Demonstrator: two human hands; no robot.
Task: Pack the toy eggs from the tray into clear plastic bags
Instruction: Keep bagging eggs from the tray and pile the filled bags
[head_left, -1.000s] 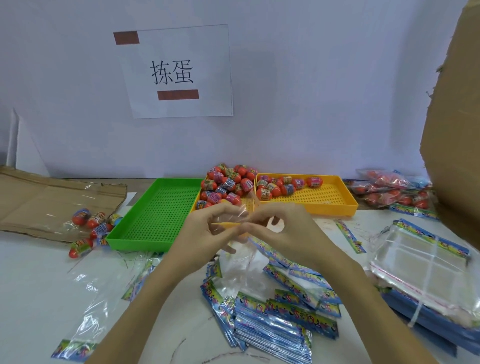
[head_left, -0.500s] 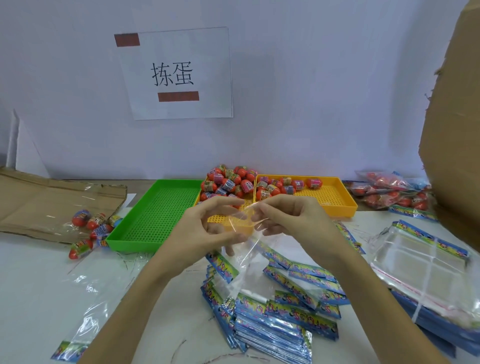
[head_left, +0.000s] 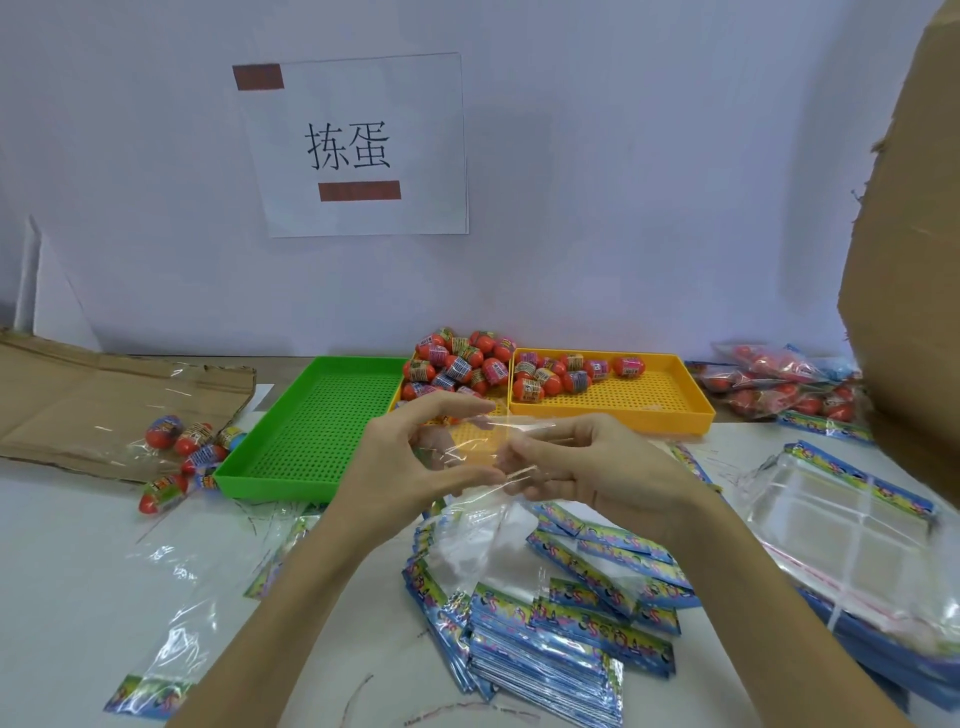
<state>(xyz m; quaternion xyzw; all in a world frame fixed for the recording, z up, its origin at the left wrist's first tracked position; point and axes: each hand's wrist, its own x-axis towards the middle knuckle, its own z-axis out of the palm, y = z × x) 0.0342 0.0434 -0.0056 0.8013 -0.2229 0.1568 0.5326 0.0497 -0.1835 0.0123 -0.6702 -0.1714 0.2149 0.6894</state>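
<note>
My left hand and my right hand are raised over the table, both pinching the mouth of one clear plastic bag that hangs down between them. The bag's mouth is spread apart between my fingers. Behind my hands, red toy eggs are heaped in one yellow tray, mostly hidden by my hands. More eggs lie in the back left of a second yellow tray. Below my hands lies a pile of blue-headed bags.
A green tray stands left of the yellow ones. Loose eggs lie by flat cardboard at the left. Filled bags lie at the back right, a bag stack at the right, a cardboard box above.
My two hands have drawn slightly apart and spread the bag's mouth wider. The bag hangs lower and more open than a second ago.
</note>
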